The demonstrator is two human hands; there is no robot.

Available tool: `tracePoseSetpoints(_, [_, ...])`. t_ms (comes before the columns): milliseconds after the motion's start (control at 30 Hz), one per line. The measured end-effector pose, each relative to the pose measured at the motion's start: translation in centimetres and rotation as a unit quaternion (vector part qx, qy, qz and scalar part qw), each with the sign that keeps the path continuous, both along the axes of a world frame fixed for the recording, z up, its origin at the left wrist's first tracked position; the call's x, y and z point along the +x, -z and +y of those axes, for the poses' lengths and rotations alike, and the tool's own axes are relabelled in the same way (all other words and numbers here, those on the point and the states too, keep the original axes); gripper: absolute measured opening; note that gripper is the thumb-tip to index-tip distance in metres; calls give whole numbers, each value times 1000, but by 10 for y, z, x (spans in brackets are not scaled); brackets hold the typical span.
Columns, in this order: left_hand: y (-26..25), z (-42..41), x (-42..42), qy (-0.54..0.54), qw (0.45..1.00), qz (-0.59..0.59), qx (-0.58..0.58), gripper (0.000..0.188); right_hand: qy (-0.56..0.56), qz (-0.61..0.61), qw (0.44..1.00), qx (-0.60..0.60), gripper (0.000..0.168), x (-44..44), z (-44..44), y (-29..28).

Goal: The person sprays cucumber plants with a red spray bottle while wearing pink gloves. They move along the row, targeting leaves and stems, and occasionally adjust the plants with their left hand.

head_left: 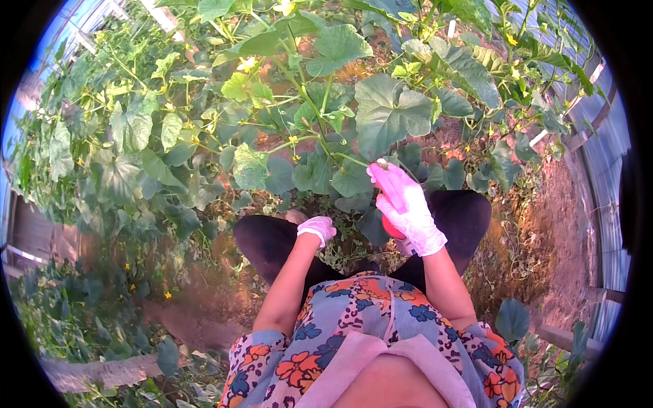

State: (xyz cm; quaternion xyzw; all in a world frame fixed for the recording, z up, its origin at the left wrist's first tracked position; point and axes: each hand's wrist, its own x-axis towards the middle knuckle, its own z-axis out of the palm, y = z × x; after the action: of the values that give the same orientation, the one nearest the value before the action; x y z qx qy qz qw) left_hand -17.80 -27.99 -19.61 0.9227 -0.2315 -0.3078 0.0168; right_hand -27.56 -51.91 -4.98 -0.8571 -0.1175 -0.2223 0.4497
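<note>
My right hand point(408, 206), in a thin translucent glove, is among the lower leaves of a cucumber or melon vine point(312, 104). It holds a red object point(392, 227), perhaps a tool handle, mostly hidden by the palm. Its fingertips meet the end of a side stem point(352, 159), where a small pale bit shows. A broad green leaf point(392, 115) hangs just beyond them. My left hand point(317, 229), gloved too, is curled beside my left knee point(257, 237). Its fingers face away, so whether anything is inside is hidden.
Dense vines with yellow flowers point(247, 65) fill the space ahead and to the left. Bare soil point(556, 245) runs along the right, beside plastic sheeting point(614, 219) of a greenhouse. More low plants point(76, 311) grow behind on the left, near a pale beam point(102, 373).
</note>
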Motion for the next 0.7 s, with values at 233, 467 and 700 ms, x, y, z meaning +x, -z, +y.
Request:
tracePoseSetpoints(233, [-122, -40, -7, -41, 907, -342, -243, 17, 35, 5, 999, -15, 53, 5, -25, 7])
tracePoseSetpoints(467, [-209, -98, 37, 11, 805, -342, -484, 52, -20, -2, 999, -37, 54, 1, -17, 6])
tracePoseSetpoints(700, [-186, -100, 89, 95, 797, -527, -281, 66, -56, 9, 998, 26, 55, -4, -20, -3])
